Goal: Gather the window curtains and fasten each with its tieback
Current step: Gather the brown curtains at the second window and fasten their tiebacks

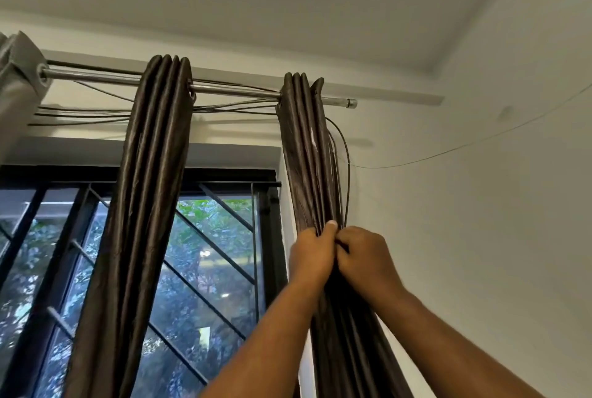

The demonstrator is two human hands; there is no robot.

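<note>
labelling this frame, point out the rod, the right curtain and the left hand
rod (234,90): head view, bare middle stretch
right curtain (298,157): head view, upper folds
left hand (315,253): head view, back of the hand

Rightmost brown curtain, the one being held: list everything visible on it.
The right curtain is dark brown, glossy, satin-like fabric, gathered into tight vertical pleats. It hangs on the metal rod near its right end, beside the window's right edge. A pale streak marks one upper fold. Thin dark cords run down its right side. The left hand and right hand grip the bundle together; no tieback shows.
</note>
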